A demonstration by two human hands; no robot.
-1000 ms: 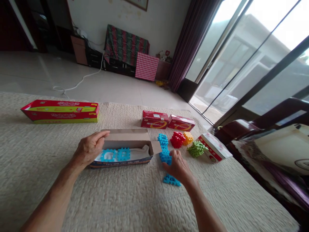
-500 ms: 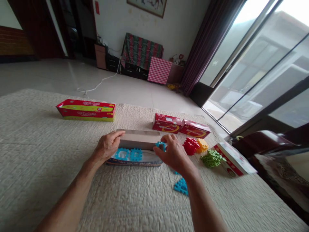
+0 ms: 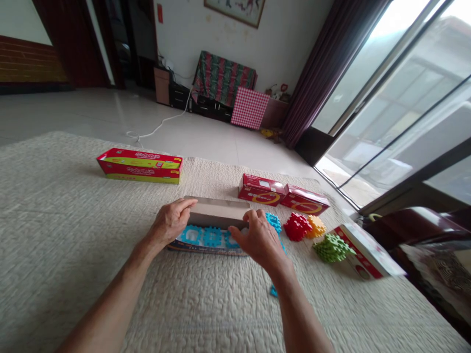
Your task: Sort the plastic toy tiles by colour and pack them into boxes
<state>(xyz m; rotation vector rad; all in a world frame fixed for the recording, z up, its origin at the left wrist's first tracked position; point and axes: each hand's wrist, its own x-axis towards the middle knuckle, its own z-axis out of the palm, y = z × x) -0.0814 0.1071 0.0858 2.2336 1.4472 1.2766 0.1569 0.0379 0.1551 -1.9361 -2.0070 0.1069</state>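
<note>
An open carton with a raised grey-brown lid flap rests on the quilted cover. Several blue notched plastic tiles lie in a row inside it. My left hand is closed on the carton's left end, its fingers on the flap's corner. At the right end, my right hand has its thumb and fingers apart, over a blue tile partly hidden by the thumb. More blue tiles lie just beyond that hand, and another blue piece shows beside my right forearm.
Red tiles, yellow tiles and a green stack lie to the right, by a white-and-red box. Two dark red boxes stand behind them. A red-and-yellow box sits at back left.
The blue tile that was between my right thumb and fingers is now in the carton's right part, continuing the row. The view has turned slightly left. My left hand keeps its hold.
</note>
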